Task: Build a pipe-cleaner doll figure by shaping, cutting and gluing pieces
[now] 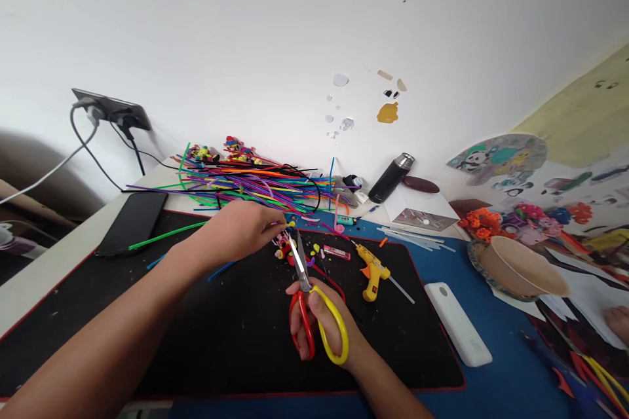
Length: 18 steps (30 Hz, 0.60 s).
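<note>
My right hand [322,321] is closed round the red and yellow handles of a pair of scissors [301,268], whose blades point up and away, slightly parted. Just left of the blade tips, my left hand [253,226] is closed in a pinch; a small yellow piece [291,224] shows at its fingertips, too small to make out fully. Beneath the blades, a small pink and yellow figure [282,250] lies on the black mat [221,334]. A green pipe cleaner [167,234] lies left of my left hand, partly hidden by it.
Colourful pipe cleaners [275,190] are heaped by the wall. A phone [132,224] lies left; a yellow glue gun [374,272], a pink lighter [337,253], a white case [458,324], a black flask [392,178] and a bowl [528,265] are right. Another person's hand [618,322] shows far right.
</note>
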Each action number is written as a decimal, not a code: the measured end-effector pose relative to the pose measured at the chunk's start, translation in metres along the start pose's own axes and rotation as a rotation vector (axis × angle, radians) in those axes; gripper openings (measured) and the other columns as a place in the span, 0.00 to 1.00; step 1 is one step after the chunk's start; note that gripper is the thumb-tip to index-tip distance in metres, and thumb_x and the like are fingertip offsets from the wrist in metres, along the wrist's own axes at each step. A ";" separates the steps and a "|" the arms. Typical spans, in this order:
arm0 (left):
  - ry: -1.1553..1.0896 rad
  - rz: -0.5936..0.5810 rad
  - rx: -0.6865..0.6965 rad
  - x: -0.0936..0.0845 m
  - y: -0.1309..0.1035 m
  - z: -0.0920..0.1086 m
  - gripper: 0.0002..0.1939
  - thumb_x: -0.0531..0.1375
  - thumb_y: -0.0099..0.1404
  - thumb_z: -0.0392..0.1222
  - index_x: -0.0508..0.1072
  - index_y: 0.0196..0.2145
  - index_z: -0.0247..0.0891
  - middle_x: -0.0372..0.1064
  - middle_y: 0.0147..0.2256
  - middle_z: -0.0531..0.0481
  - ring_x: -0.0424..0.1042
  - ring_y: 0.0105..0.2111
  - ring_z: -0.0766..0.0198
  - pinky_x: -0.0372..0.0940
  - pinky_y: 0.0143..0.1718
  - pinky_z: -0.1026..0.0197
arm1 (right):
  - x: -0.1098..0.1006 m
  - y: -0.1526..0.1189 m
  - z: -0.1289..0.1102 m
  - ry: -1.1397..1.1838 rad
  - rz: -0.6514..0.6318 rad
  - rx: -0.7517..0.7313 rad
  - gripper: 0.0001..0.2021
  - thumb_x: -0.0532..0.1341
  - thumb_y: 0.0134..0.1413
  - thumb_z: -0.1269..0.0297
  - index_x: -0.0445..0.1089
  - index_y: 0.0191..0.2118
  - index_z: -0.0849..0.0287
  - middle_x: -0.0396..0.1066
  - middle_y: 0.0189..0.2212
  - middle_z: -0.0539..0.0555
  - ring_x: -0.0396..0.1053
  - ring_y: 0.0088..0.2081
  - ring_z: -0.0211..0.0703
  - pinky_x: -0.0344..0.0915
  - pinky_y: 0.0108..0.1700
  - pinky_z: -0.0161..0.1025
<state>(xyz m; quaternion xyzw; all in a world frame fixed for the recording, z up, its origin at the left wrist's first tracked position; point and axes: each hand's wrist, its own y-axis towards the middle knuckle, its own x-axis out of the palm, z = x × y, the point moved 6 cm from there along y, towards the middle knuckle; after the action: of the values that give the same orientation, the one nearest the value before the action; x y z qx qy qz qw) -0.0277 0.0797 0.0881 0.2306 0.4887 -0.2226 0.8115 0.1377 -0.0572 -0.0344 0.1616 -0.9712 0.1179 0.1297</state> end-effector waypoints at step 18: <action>0.327 -0.221 0.032 0.011 -0.005 0.007 0.18 0.54 0.76 0.48 0.81 0.35 0.46 0.81 0.29 0.46 0.78 0.28 0.52 0.50 0.26 0.57 | 0.014 0.019 -0.007 -0.039 0.034 0.055 0.34 0.65 0.58 0.29 0.69 0.49 0.59 0.70 0.22 0.44 0.67 0.13 0.36 0.61 0.16 0.30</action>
<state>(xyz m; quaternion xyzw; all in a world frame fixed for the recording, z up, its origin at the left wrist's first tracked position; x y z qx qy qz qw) -0.0209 0.0700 0.0804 0.2213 0.6329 -0.2777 0.6880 0.1195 -0.0414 -0.0276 0.1509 -0.9725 0.1437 0.1044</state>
